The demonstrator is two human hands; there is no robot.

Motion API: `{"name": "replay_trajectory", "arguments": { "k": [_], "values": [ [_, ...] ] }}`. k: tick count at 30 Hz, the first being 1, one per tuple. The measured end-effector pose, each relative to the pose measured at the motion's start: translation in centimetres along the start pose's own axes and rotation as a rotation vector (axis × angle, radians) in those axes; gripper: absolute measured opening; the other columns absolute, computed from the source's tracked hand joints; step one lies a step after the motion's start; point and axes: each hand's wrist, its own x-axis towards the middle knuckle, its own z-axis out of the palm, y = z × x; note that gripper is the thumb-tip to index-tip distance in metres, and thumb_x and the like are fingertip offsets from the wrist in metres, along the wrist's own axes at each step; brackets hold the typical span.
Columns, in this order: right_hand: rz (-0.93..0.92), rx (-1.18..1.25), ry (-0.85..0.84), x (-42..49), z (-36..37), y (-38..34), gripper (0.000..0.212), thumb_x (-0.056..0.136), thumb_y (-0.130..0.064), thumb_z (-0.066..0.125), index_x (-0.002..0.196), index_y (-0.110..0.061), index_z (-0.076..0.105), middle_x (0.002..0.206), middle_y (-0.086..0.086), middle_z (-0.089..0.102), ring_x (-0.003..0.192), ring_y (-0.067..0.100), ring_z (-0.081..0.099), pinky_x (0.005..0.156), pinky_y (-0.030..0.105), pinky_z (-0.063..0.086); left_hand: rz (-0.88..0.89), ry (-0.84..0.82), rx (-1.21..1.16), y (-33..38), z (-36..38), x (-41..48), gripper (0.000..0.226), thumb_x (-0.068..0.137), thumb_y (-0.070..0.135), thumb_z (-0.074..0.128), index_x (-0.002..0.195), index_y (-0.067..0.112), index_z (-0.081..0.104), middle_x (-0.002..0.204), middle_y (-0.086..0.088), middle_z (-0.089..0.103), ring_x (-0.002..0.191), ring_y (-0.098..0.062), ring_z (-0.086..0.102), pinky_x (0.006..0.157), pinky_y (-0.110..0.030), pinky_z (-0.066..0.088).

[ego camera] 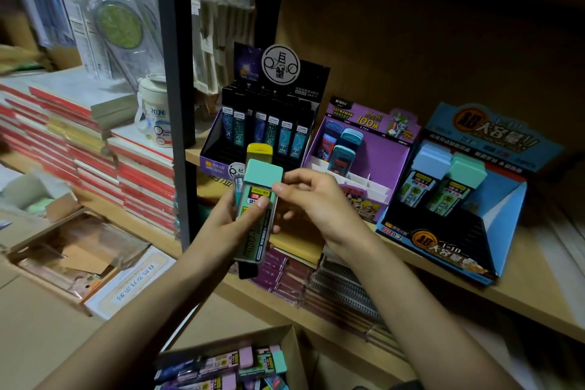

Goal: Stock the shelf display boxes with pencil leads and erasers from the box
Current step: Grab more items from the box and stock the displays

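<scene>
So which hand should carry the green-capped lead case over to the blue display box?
Right, probably. The right hand pinches the green-capped lead case and sits nearer the blue display box; the left hand grips the other cases.

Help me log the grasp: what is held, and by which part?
Left hand grips several lead cases mid-body, thumb across the front; right hand pinches the green-capped one below its cap.
</scene>
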Motion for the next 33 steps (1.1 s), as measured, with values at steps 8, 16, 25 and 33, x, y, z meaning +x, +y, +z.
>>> {"name": "replay_trajectory", "arguments": {
  "k": [8,16,25,33],
  "values": [
    [-0.015,0.203,0.241,-1.3,-4.7,-0.7,0.005,0.090,-0.007,0.059,0.088,-0.012,0.059,0.066,-0.008,0.070,0.052,0.001,0.059,0.049,0.015,0.049,-0.019,-0.021,-0.020,-0.7,1.6,-0.1,0.038,0.086,0.040,0.048,0.118,0.021,0.052,0.095,-0.002,0.072,0.079,-0.013,0.069,0.056,-0.023,0.054],
    [-0.219,0.159,0.638,-3.9,-14.6,-0.6,0.009,0.091,-0.008,0.057,0.090,-0.017,0.059,0.086,-0.003,0.068,0.075,0.005,0.064,0.058,0.016,0.050,0.023,-0.074,-0.005,-1.5,4.5,0.9,0.026,0.094,0.030,0.043,0.116,0.018,0.049,0.083,-0.001,0.072,0.071,-0.011,0.067,0.052,-0.020,0.050],
    [-0.329,-0.223,0.931,-5.5,-21.4,2.3,0.014,0.090,-0.003,0.057,0.096,-0.016,0.057,0.080,-0.010,0.057,0.064,-0.012,0.057,0.060,0.008,0.048,0.017,-0.138,0.028,-2.7,7.4,1.0,0.041,0.086,0.035,0.047,0.118,0.009,0.047,0.085,-0.003,0.070,0.074,-0.015,0.066,0.061,-0.030,0.047],
    [-0.335,-0.400,0.800,-5.5,-21.7,3.7,0.018,0.087,-0.005,0.062,0.104,-0.012,0.063,0.089,-0.012,0.062,0.073,-0.013,0.061,0.063,0.003,0.046,-0.004,-0.125,0.027,-2.7,7.8,1.1,0.041,0.085,0.034,0.049,0.117,0.009,0.049,0.082,-0.004,0.070,0.073,-0.017,0.066,0.070,-0.042,0.045]
  ]
}}
